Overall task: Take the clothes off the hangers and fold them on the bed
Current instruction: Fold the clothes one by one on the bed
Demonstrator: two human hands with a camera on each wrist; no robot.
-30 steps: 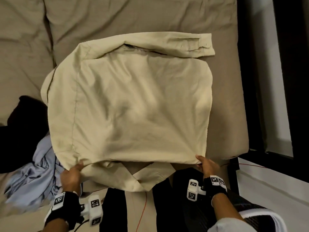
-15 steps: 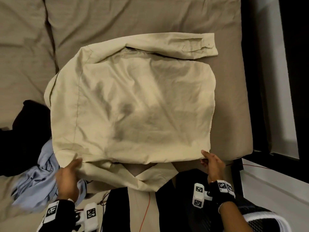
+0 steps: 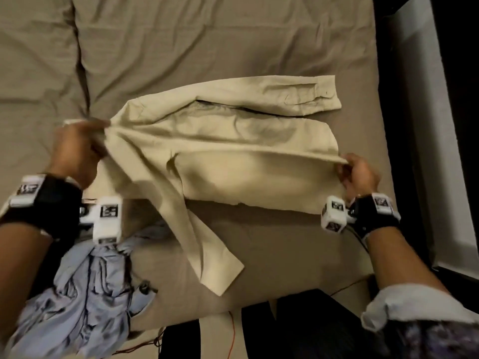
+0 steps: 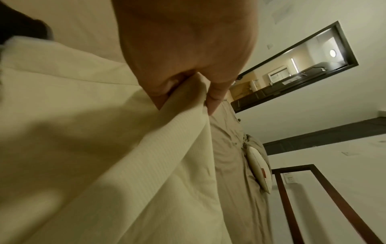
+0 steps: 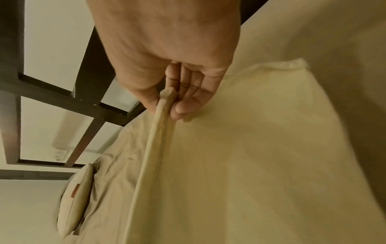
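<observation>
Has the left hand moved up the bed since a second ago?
Yes. The left hand, gripping the beige shirt, has gone from the near bed edge up beyond the blue garment.

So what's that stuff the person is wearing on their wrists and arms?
Each wrist wears a wide black strap: left wrist strap, right wrist strap. White blocks printed with black square marker patterns are fixed to both straps. Thin dark cables trail from the right one. The right arm has a pale sleeve rolled up; no sleeve shows on the left forearm.

left hand (image 3: 75,151) motion-blurred, blue garment (image 3: 77,301) cut off at frame edge
</observation>
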